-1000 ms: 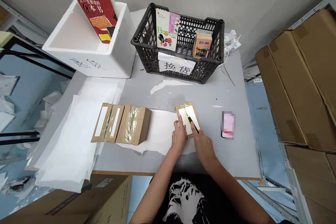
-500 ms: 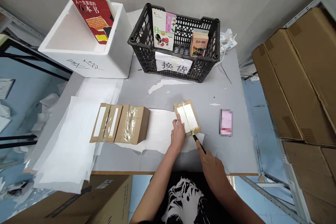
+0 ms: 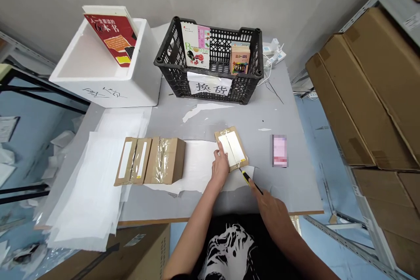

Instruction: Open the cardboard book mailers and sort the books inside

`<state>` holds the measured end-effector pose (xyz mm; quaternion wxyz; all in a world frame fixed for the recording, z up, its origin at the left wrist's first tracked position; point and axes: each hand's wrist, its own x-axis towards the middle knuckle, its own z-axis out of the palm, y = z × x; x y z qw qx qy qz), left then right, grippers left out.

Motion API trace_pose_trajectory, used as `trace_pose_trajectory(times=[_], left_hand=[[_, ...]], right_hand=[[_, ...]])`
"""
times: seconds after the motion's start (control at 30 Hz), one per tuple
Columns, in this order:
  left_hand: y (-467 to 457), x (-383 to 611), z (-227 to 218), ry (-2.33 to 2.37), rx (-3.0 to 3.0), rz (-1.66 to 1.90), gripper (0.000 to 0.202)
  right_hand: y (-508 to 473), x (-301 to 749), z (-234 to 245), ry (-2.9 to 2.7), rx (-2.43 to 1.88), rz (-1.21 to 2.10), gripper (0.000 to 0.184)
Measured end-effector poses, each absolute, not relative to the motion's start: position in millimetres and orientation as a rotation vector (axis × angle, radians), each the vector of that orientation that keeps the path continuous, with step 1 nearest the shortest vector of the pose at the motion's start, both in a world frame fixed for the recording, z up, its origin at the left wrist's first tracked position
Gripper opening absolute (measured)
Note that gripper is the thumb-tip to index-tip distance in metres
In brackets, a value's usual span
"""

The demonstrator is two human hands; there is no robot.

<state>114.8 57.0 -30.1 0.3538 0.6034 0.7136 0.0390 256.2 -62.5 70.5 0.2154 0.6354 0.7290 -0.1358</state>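
A small cardboard box (image 3: 233,148) lies flat on the table, with clear tape and a white label that has a slit along its middle. My left hand (image 3: 220,167) grips the box's left side, index finger on the label and the other fingers curled. In my right hand (image 3: 269,208) is a black and yellow utility knife (image 3: 252,181). Its blade tip is at the box's near edge, by the end of the slit; whether it touches cannot be told. Two taped cardboard boxes, one flat (image 3: 133,162) and one taller (image 3: 167,160), stand side by side to the left.
White sheets (image 3: 88,183) cover the table's left side. Behind stand a white foam box (image 3: 111,92) and a black crate (image 3: 170,70), both holding books. A blurred pink rectangular item (image 3: 280,151) lies right. Large cartons (image 3: 370,96) fill the right-hand shelf.
My right hand has drawn the knife slightly back to the lower right, away from the box. The left hand keeps its place on the box. The camera view has tilted up slightly.
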Motion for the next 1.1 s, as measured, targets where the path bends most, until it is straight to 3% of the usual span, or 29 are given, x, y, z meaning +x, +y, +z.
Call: trace_pose_trajectory(times=[0.23,0.43,0.53,0.63,0.83,1.0,1.1], left_hand=[[100,93,-8,1.551,2.296,-0.223,0.066],[156,102,-19,0.485,2.806,-0.261,0.077],[174,102,-20,0.226,2.854,-0.204,0.08],[176,88,-19,0.4,2.86,-0.07,0.075],[137,69,-19,1.182,2.706,-0.027,0.062],[104,113,-27,1.616,2.53,0.021,0.09],[103,126,-36,1.645,2.478,-0.02,0.093]], right_hand=[[-74,319,76,2.126,2.34,-0.443,0.051],[-53,316,47,1.912,2.718,-1.017,0.053],[-43,310,33,1.788,2.815,-1.3,0.053],[-35,310,26,1.678,2.876,-1.523,0.055],[-15,312,24,1.572,2.9,-1.857,0.055],[4,317,14,1.595,2.908,-1.729,0.053],[13,325,10,1.685,2.819,-1.693,0.052]])
